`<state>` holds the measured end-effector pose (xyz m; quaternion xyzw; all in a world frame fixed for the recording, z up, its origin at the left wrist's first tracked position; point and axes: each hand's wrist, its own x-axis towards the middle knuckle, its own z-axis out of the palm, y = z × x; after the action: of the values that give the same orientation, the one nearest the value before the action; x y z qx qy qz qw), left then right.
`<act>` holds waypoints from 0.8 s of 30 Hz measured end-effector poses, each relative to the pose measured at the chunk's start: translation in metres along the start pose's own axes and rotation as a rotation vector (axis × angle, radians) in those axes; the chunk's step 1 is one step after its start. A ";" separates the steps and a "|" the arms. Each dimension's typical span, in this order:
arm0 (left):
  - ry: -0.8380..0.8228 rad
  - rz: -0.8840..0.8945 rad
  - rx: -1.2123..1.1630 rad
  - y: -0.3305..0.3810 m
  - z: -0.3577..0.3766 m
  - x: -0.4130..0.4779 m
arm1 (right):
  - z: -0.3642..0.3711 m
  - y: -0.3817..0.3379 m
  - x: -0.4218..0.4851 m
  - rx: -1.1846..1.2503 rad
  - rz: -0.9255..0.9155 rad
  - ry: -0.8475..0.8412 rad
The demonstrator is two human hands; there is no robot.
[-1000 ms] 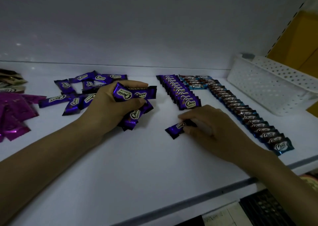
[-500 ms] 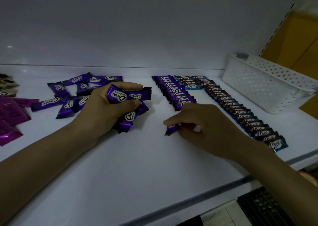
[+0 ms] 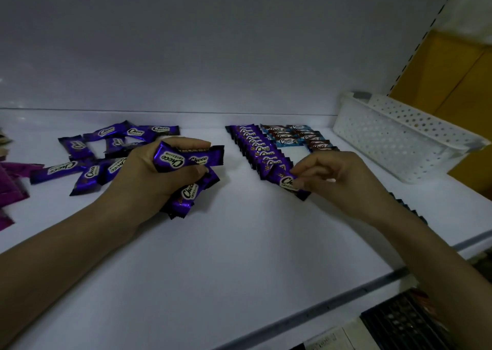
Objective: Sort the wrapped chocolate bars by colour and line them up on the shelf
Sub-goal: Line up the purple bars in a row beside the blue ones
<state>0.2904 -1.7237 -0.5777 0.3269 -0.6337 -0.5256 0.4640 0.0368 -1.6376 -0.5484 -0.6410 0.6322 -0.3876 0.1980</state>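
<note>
Step in hand: from where I stand, the purple colour is being lined up, one bar at a time
Left hand: the left hand [image 3: 149, 174] is curled tight round a bundle of purple bars [image 3: 186, 160], held low over the shelf [image 3: 239, 256], with several wrapper ends sticking out past the fingers
Right hand: the right hand [image 3: 343, 179] pinches a single purple bar [image 3: 285, 179] between thumb and fingertips, the other fingers loosely bent
Where that bar is: right at the near end of the purple row [image 3: 255, 147], tilted and touching the last bar there; I cannot tell if it rests flat yet
Neighbouring row: a blue-and-brown row [image 3: 292, 136] runs just beside the purple one, and much of it is hidden behind the right arm
Yet to sort: loose purple bars [image 3: 106, 150] lie scattered behind the left hand
Off to the sides: magenta wrappers [image 3: 13, 182] at the far left, a white basket [image 3: 399, 136] at the far right
Next move, as I judge it: press the pinched bar down so it overlaps its neighbour like the rest, let go without nudging the row, then draw the next bar from the left hand's bundle
</note>
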 end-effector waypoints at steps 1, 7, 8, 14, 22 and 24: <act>0.002 0.001 0.001 0.000 0.000 0.000 | -0.002 0.000 0.003 -0.056 -0.005 -0.018; 0.012 0.003 -0.011 0.000 0.002 0.000 | 0.003 0.006 0.022 -0.335 -0.082 -0.029; 0.012 0.002 -0.013 0.000 0.002 0.000 | 0.004 0.006 0.025 -0.362 -0.099 -0.025; -0.004 -0.004 -0.039 -0.002 0.000 0.001 | 0.009 0.008 0.035 -0.474 -0.173 0.022; -0.071 0.024 0.121 -0.001 0.002 -0.001 | 0.008 0.019 0.039 -0.573 -0.210 0.018; -0.089 0.009 0.146 0.004 0.006 0.000 | 0.006 0.019 0.036 -0.544 -0.246 0.063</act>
<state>0.2857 -1.7205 -0.5740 0.3335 -0.6918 -0.4899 0.4126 0.0248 -1.6755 -0.5577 -0.7300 0.6362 -0.2448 -0.0490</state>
